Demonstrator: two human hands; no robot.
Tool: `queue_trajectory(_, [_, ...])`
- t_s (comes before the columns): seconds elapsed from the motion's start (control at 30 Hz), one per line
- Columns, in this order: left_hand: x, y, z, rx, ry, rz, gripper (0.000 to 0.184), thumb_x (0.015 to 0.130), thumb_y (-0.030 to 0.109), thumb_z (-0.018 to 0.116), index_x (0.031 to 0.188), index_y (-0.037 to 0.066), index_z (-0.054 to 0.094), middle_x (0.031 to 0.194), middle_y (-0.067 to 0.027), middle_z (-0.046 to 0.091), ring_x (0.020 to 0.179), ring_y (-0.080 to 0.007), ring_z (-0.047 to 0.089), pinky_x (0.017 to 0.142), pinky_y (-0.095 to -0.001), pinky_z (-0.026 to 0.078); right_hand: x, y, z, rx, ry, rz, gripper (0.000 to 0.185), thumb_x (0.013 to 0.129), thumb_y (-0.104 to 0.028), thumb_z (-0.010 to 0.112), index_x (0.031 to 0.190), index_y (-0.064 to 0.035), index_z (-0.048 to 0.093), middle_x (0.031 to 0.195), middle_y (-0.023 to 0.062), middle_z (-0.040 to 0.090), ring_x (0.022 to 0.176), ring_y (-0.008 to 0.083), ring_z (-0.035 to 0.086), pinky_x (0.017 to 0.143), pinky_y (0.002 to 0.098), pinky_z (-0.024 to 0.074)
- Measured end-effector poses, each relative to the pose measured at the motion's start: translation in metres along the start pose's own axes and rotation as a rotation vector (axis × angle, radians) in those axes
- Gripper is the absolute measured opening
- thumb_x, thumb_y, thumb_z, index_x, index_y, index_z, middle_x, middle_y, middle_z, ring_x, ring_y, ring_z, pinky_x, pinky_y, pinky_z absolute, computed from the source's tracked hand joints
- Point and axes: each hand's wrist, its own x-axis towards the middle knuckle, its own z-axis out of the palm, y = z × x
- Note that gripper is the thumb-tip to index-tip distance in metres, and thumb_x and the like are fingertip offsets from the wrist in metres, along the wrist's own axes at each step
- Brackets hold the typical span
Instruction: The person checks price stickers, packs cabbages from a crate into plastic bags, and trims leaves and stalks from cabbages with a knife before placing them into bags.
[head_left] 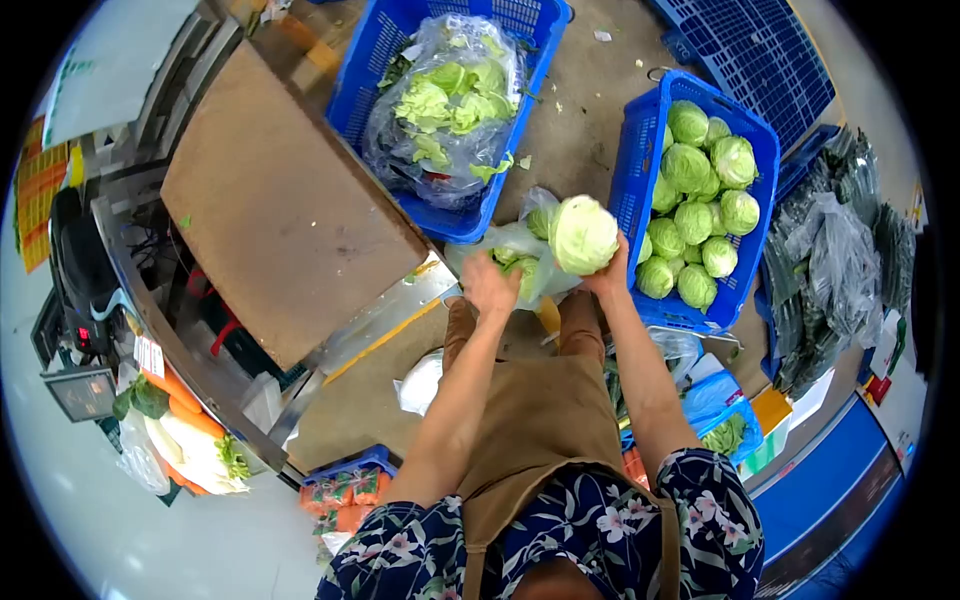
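My right hand is closed around the lower right side of a pale green cabbage, holding it up beside the blue crate. Just left of it hangs a clear plastic bag with a few cabbages inside. My left hand is at the bag's left side, fingers bent onto the plastic and slightly blurred. The held cabbage covers part of the bag's right side.
To the right, a blue crate holds several cabbages. Another blue crate contains a plastic liner with loose leaves. A brown board stands at left, near a scale. Dark plastic bags lie far right.
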Motion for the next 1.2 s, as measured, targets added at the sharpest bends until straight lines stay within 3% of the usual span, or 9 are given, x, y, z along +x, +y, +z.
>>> queue_trajectory(0.1, [0.017,-0.081,0.1,-0.19,0.113,-0.179,0.054,0.076,0.023,0.072,0.116,-0.005,0.051,0.109,-0.0235,0.058,0.097,-0.0315,0.06,0.083,-0.0424,0.049,0.003,0.013,-0.057,-0.077,0.06,0.041,0.058,0.084,-0.049,0.054,0.128,-0.0128,0.053,0.13,0.0065,0.055,0.118,0.0256,0.053,0.101,0.0452,0.0414])
queue_trajectory(0.2, [0.032,-0.112,0.121,-0.854,-0.228,-0.506,0.036,0.081,0.016,0.066,0.108,-0.005,0.053,0.08,-0.0126,0.061,0.066,-0.0208,0.06,0.057,-0.0322,0.049,0.026,0.035,-0.108,-0.189,0.061,0.176,0.067,0.076,-0.047,0.067,0.13,-0.0131,0.05,0.125,0.0041,0.057,0.114,0.0231,0.053,0.098,0.0427,0.0432])
queue_trajectory(0.3, [0.015,-0.093,0.088,-1.011,-0.188,-0.47,0.007,0.088,0.01,0.055,0.085,0.004,0.053,0.06,-0.0022,0.051,0.047,-0.0099,0.043,0.047,-0.0245,0.04,0.054,0.058,-0.112,-0.548,0.117,0.196,0.073,0.074,-0.036,0.073,0.137,-0.0137,0.043,0.124,0.0081,0.055,0.111,0.0231,0.054,0.093,0.0369,0.0453])
queue_trajectory(0.5, [-0.058,-0.115,0.05,-1.083,-0.265,-0.525,0.017,0.095,0.02,0.052,0.084,0.008,0.054,0.058,0.0033,0.043,0.049,-0.0056,0.036,0.048,-0.0218,0.034,0.097,0.157,-0.168,-1.687,-0.164,0.044,0.082,0.071,-0.043,0.077,0.136,-0.0046,0.044,0.127,0.0205,0.054,0.113,0.0337,0.055,0.092,0.0415,0.0455])
queue_trajectory(0.6, [-0.099,-0.135,0.035,-0.978,-0.37,-0.577,0.021,0.097,0.024,0.049,0.083,0.01,0.054,0.06,0.0042,0.046,0.049,-0.0038,0.036,0.043,-0.0198,0.026,0.115,0.138,-0.146,-1.69,-0.04,0.126,0.069,0.075,-0.035,0.074,0.131,-0.0039,0.048,0.124,0.0247,0.054,0.115,0.0381,0.052,0.092,0.0439,0.0449])
queue_trajectory(0.73, [-0.115,-0.184,0.041,-1.006,-0.301,-0.708,0.025,0.098,0.023,0.047,0.077,0.01,0.053,0.059,0.003,0.047,0.048,-0.0049,0.035,0.043,-0.0202,0.026,0.202,0.103,-0.154,-2.121,0.393,-0.583,0.051,0.074,-0.01,0.065,0.123,-0.0042,0.049,0.13,0.0213,0.044,0.108,0.0399,0.05,0.088,0.0481,0.0462])
queue_trajectory(0.83, [-0.112,-0.186,0.045,-1.05,-0.334,-0.766,0.024,0.099,0.022,0.044,0.106,0.003,0.057,0.058,0.0018,0.045,0.051,-0.0073,0.038,0.047,-0.0202,0.03,0.268,0.081,-0.166,-2.312,0.392,-0.555,0.059,0.073,-0.012,0.067,0.128,-0.012,0.046,0.135,0.0156,0.041,0.12,0.0401,0.042,0.095,0.0518,0.0397])
queue_trajectory(1.0, [-0.109,-0.189,0.048,-1.105,-0.287,-0.731,0.025,0.099,0.025,0.044,0.088,0.006,0.055,0.055,0.0004,0.044,0.048,-0.0089,0.036,0.048,-0.0201,0.032,0.322,0.054,-0.207,-2.278,0.278,-0.247,0.03,0.074,-0.012,0.064,0.104,-0.0076,0.064,0.1,0.0143,0.065,0.096,0.033,0.061,0.085,0.0416,0.0488])
queue_trajectory(1.2, [-0.073,-0.165,0.026,-1.256,-0.175,-0.609,0.027,0.098,0.024,0.045,0.087,0.002,0.055,0.052,-0.0007,0.042,0.045,-0.0097,0.035,0.073,-0.0336,0.043,0.25,0.003,-0.219,-1.406,0.282,-0.2,0.011,0.076,-0.014,0.059,0.08,-0.0071,0.068,0.081,0.0135,0.069,0.077,0.0293,0.064,0.068,0.0354,0.0465])
